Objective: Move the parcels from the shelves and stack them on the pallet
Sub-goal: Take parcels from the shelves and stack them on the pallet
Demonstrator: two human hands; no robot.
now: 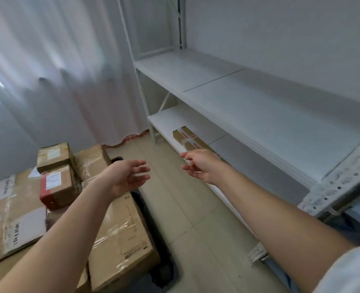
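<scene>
Cardboard parcels [119, 233] under glossy tape; matt white shelves [259, 106]; sheer cloth curtain [47, 70].

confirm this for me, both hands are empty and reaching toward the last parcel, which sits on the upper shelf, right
Not quite. The head view shows the parcel on the lower shelf; the upper shelf holds nothing visible. The rest holds: left hand and right hand are empty, reaching toward it.

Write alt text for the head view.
Both bare hands, left hand and right hand, reach open toward a taped parcel on the lower shelf; stacked parcels sit on the pallet at left.
</scene>
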